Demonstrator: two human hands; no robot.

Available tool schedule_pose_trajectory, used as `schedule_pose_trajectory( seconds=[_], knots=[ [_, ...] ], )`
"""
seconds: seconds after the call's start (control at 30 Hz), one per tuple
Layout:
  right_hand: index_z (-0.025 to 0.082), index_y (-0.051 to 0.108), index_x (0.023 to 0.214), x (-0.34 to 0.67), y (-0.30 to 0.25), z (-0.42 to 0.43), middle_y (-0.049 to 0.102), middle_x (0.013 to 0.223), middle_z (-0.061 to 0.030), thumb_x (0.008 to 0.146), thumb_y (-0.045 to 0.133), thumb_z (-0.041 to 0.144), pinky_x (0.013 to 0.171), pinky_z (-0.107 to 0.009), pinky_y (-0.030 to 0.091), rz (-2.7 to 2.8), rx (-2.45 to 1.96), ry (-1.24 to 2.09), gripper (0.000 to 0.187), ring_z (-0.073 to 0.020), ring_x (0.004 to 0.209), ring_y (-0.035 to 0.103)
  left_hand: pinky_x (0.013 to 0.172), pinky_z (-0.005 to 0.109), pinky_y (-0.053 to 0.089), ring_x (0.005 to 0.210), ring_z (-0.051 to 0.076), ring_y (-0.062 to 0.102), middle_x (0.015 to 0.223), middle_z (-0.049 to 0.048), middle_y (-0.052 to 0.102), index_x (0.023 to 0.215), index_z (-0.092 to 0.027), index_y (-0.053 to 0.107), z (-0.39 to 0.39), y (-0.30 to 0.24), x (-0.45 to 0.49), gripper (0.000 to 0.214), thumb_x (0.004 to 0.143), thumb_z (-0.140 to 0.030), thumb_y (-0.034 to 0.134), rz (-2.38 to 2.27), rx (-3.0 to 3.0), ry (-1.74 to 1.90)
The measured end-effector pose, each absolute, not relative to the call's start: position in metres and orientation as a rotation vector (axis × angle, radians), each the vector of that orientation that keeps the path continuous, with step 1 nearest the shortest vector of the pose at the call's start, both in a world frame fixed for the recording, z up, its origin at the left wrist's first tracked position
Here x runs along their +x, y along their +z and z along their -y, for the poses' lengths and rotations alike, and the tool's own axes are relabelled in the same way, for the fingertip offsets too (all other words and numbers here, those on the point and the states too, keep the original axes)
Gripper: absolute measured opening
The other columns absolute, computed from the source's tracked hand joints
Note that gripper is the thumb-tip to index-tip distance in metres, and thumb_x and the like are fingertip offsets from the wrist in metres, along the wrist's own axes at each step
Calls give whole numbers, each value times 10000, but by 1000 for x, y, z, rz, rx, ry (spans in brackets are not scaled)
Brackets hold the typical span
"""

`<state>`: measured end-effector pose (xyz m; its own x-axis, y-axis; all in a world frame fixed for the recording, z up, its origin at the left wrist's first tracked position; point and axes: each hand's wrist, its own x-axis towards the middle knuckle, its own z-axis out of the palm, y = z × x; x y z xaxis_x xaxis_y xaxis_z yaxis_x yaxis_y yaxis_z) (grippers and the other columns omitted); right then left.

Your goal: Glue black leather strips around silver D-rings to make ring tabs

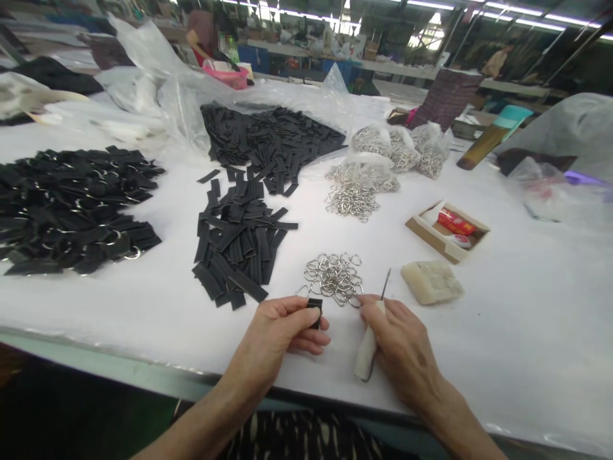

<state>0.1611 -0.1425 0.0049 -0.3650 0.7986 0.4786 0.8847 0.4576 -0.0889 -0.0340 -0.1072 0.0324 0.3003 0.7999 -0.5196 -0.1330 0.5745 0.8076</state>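
My left hand is closed round a small folded black strap piece, pinched between thumb and fingers near the table's front edge. My right hand grips a white-handled awl whose thin metal point sticks up past my fingers; its fingertips touch a ring at the edge of a small heap of metal D-rings. A pile of loose black strap pieces lies just left of the rings.
Finished black straps with rings are heaped at the left. More black strips and bags of metal rings lie farther back. A pale block and an open cardboard box sit at the right. Another person works at the far table.
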Motion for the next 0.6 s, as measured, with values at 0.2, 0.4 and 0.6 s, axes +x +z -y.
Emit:
schedule_pose_trajectory(
  seconds=[0.2, 0.4, 0.6],
  knots=[
    [168, 560, 714, 151, 5, 139, 683, 852, -159, 836, 371, 23, 626, -322, 449, 2413, -1374, -522, 268, -240, 719, 610, 493, 196, 538, 517, 124, 650, 683, 68, 704, 695, -93, 639, 105, 33, -29, 143, 717, -232, 663, -1077, 705, 690],
    [153, 583, 765, 155, 2, 139, 689, 852, -144, 871, 350, 56, 640, -301, 470, 2352, -1349, -432, 274, -220, 736, 625, 495, 201, 534, 510, 123, 644, 665, 57, 694, 675, -95, 640, 107, 34, -30, 151, 696, -242, 672, -1086, 691, 688],
    [202, 581, 951, 175, 19, 152, 678, 785, -47, 862, 549, 329, 600, -253, 488, 1876, -1545, 192, 159, -173, 670, 637, 500, 207, 531, 502, 125, 635, 638, 56, 693, 673, -101, 650, 104, 37, -29, 157, 692, -254, 681, -1123, 717, 663]
  ],
)
